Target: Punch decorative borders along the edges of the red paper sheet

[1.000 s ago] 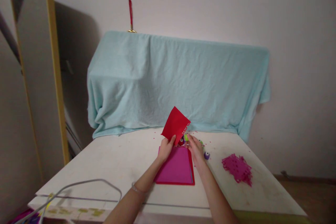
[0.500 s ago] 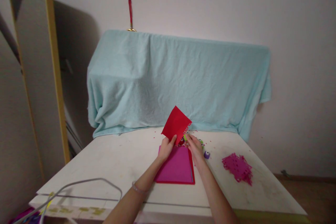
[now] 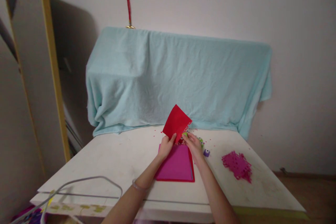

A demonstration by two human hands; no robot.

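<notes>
My left hand (image 3: 166, 147) pinches the lower edge of a red sheet of paper (image 3: 176, 120), raised above the table and tilted. Small punched holes and notches run along the sheet's right edge. My right hand (image 3: 193, 143) is closed around a small green paper punch (image 3: 185, 134) at the sheet's lower right edge; fingers partly cover it. Below both hands lies a stack of magenta paper (image 3: 175, 164) with red paper (image 3: 193, 177) showing under its edges. Beside my right hand sit a purple punch (image 3: 207, 153) and a green punch (image 3: 201, 141).
A heap of punched magenta paper (image 3: 237, 165) lies on the right of the white table (image 3: 105, 157). Tiny paper bits are scattered near the punches. A light blue cloth (image 3: 178, 77) drapes across the back. A grey cable (image 3: 86, 177) loops at front left.
The red sheet and my right hand with the green punch have shifted slightly against each other. My left hand keeps its pinch. The view has tilted a little.
</notes>
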